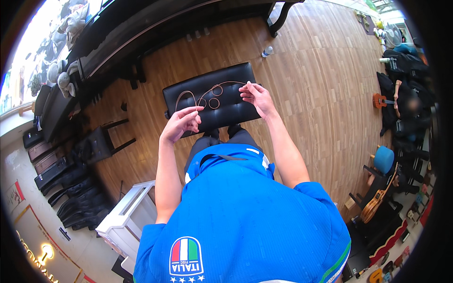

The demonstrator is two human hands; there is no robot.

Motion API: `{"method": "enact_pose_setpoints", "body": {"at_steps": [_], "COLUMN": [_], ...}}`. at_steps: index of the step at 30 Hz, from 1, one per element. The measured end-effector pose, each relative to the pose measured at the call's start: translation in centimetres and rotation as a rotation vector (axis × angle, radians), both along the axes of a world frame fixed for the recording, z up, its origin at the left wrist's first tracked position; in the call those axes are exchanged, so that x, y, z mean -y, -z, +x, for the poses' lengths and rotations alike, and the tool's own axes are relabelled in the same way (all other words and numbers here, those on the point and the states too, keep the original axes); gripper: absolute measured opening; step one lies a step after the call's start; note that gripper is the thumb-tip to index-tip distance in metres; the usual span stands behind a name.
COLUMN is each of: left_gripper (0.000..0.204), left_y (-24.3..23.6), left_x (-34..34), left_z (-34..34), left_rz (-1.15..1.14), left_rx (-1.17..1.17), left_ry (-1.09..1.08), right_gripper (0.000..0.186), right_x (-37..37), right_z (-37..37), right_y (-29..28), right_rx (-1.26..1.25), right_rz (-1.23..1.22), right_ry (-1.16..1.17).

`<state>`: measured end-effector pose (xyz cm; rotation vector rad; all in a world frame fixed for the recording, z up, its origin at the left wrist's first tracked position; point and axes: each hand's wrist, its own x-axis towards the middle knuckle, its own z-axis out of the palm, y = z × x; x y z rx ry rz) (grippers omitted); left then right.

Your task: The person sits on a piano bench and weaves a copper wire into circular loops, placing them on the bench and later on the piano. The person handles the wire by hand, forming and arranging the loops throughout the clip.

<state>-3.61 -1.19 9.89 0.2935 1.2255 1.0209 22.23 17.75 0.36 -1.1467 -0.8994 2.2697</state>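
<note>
My left hand [183, 123], below and left of the middle of a black padded bench [230, 110], has its fingers pinched on a thin brown cord [184, 92]. My right hand [257, 99] grips the same cord near the bench's right side, between thumb and forefinger. The cord arcs between both hands above the seat, with a wide bend at the left and several small loops in the middle. I cannot tell whether the loops touch the leather.
A black piano [141, 23] spans the upper left, a bottle [267, 52] stands beyond the bench, and a white cabinet-like piece [123, 207] is lower left. A person in dark clothing [406, 122] is at right, near a ukulele [380, 101] and blue stool [383, 159].
</note>
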Motion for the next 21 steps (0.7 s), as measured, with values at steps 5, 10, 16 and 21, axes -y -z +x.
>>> {"method": "enact_pose_setpoints", "body": {"at_steps": [5,10,16,21], "left_gripper": [0.038,0.046,0.04,0.031], "left_y": [0.3,0.6,1.5,2.7], "left_x": [0.1,0.5,1.6,4.0], "left_z": [1.6,1.6,-0.1,-3.1], "left_rz": [-0.075,0.042,0.064,0.077], "left_rx": [-0.053,0.343,0.32,0.155], "left_ry": [-0.018,-0.116,-0.154,-0.343], "right_gripper": [0.065,0.101,0.075,0.025], "right_x": [0.9,4.0,6.3,3.9], "right_z": [-1.5,-4.9,-7.6,-8.3], "right_y": [-0.1,-1.1,-3.7,-2.8], "right_rx": [-0.329,-0.538,-0.08,0.058], "right_rz": [-0.313,-0.277,0.048,0.029], "right_ry": [-0.053,-0.16,-0.568,-0.336]}}
